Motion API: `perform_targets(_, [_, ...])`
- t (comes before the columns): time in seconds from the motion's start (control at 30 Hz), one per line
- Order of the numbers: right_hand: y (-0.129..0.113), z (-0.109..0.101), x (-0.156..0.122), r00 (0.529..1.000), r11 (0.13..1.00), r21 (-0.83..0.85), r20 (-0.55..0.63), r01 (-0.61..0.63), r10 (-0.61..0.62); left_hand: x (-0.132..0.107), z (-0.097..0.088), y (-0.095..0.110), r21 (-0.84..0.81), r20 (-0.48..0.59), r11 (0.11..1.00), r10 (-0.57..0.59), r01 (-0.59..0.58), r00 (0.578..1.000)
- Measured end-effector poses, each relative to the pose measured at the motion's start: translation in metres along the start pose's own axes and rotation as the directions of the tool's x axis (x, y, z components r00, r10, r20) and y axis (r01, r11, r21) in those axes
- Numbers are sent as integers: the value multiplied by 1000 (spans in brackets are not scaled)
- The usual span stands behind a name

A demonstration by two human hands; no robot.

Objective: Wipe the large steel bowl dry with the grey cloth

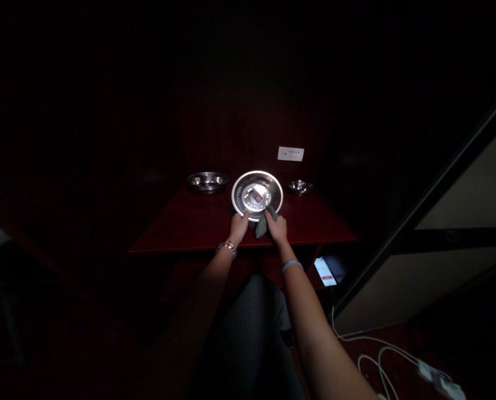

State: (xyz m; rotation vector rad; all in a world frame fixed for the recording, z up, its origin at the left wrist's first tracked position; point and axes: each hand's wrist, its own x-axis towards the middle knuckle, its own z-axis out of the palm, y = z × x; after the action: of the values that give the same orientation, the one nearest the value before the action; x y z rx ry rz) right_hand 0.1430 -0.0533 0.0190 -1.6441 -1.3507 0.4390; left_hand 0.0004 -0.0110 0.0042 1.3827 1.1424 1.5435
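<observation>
A shiny steel bowl (269,182) is tilted toward me above the front half of the table, its inside showing a dark and red label (256,195) at the bottom. My left hand (239,226) grips its near rim on the left, thumb over the edge. On the right side of the near rim, my right hand (276,226) pinches a grey cloth (261,227) against the bowl. Part of the cloth hangs below the rim between my hands. The fingers under the bowl are hidden.
On the dark red table (181,222), a steel bowl (207,189) stands at back left and a smaller steel bowl (300,189) at back right. A socket plate (290,154) is on the wall. A lit phone (325,272) and white cables (372,340) lie lower right.
</observation>
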Motion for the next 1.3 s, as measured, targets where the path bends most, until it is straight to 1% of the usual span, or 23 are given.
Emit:
perform_targets(0.13, [-3,-2,-2,1000,1000,1,9,-30,30,0,0,-1,21,3,999,25,-25,1000])
perform_targets(0.4, [-7,-5,-4,999,999,7,9,-36,36,0,1,1,7,-21,1000,12,-12,1000])
perform_targets(0.63, [-8,-7,-6,999,999,30,7,-34,34,1,0,-1,17,-16,1000,10,-10,1000])
perform_targets(0.77, [-8,-6,-6,999,999,35,7,-34,34,2,0,-2,-4,-18,1000,25,-25,1000])
perform_targets(1.1, [-3,-3,-3,999,998,55,-19,-28,29,-1,0,2,-36,-34,999,0,-1,999])
perform_targets(1.3, [-4,-4,-3,999,997,67,-27,-31,33,0,0,2,-59,-26,998,-2,0,1000])
